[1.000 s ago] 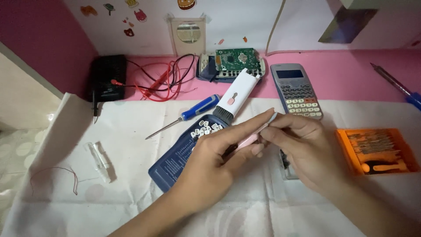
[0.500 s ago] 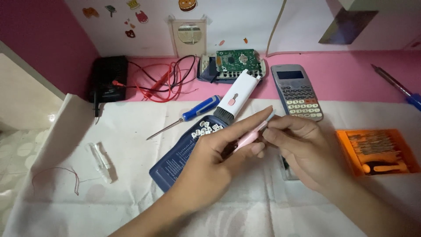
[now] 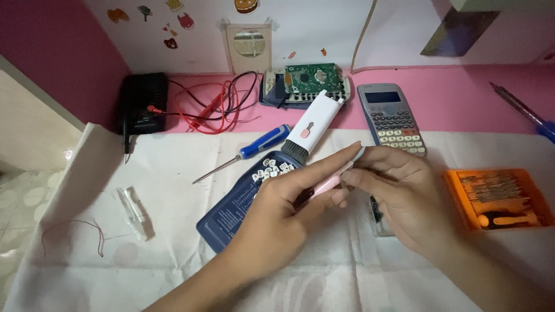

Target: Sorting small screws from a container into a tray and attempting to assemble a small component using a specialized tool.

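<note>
White cloth covers the pink desk where both hands meet. Left hand curls around a slim pink tool, forefinger stretched along it; right hand pinches the tool's pale tip between thumb and fingers — both closed on it. Beneath lies a dark blue calculator cover holding loose white keys, a white cleaning brush touching its top edge. Nearby: blue screwdriver, grey calculator, orange bit tray.

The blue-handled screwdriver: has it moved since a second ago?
No. The blue-handled screwdriver lies at the same angle on the white cloth, handle toward the white cleaning tool.
</note>
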